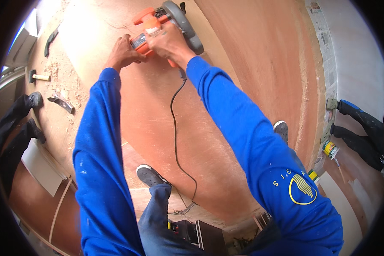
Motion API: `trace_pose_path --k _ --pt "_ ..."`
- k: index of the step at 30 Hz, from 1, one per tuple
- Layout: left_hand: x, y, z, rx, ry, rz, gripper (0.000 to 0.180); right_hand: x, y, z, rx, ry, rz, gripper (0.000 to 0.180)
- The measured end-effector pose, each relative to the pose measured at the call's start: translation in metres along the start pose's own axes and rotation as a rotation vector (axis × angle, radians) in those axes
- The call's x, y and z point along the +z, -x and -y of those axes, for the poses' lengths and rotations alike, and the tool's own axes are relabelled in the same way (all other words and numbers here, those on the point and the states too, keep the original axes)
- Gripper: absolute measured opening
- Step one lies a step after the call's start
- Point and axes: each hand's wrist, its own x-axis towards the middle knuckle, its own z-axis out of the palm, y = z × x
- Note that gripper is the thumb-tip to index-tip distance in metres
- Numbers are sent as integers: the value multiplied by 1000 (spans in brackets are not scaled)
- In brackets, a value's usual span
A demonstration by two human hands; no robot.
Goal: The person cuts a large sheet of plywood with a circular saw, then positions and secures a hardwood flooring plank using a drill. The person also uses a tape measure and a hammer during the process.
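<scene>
An orange and grey circular saw (pixel 180 19) rests on a large reddish-brown plywood sheet (pixel 251 55) lying on the floor. My right hand (pixel 168 38) grips its orange top handle. My left hand (pixel 124 52) holds the orange body just to the left. Both arms are in blue sleeves and stretched forward. A black power cord (pixel 175 128) runs from the saw back toward me across the sheet. My grey shoe (pixel 150 175) stands on the sheet's near edge; another shoe (pixel 281 129) shows to the right.
Sawdust covers the floor at the left, with a hammer (pixel 39 77), a metal tool (pixel 60 102) and a dark tool (pixel 50 42). Other people's legs stand at the left (pixel 13 132) and right (pixel 362 132). Newspaper (pixel 326 42) and cans (pixel 330 148) lie along the right edge.
</scene>
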Motion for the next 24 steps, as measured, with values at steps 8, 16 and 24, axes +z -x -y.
trace_pose_path --k 8,16,24 --pt "-4 230 138 -69 -35 -251 129 21 -1 20 98 187 -271 49" --pt "-24 450 162 -571 -51 171 115 20 -8 11 279 267 -178 40" --pt "-81 361 -19 -658 -80 32 99 19 -7 13 241 110 -61 37"
